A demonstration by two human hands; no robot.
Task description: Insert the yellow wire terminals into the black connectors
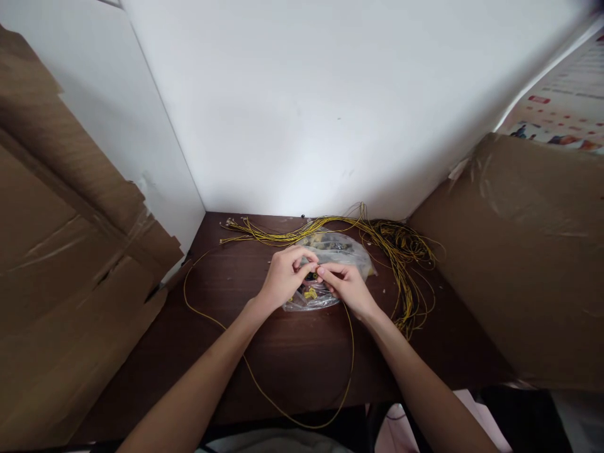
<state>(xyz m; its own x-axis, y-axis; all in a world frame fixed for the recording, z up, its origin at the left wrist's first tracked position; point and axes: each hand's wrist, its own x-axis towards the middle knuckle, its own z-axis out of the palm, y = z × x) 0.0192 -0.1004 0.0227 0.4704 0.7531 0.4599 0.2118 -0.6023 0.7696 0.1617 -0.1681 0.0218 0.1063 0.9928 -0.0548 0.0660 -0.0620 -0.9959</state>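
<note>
From my remote seat, a single yellow wire (257, 384) loops from the left across the brown table (292, 352); my left hand (285, 277) and right hand (346, 286) meet, fingertips together, above a clear plastic bag (356, 255), clamped on what I can't tell. Inside: yellow pieces (310, 294), plus darker bits. Rightward, a wire bundle (401, 248) sprawls!

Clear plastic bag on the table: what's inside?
In the plastic bag, small yellow pieces show toward the near edge; blurry yellowish and dark bits show through the far part. The left hand and right hand cover part of its middle, hiding whatever lies there.
</note>
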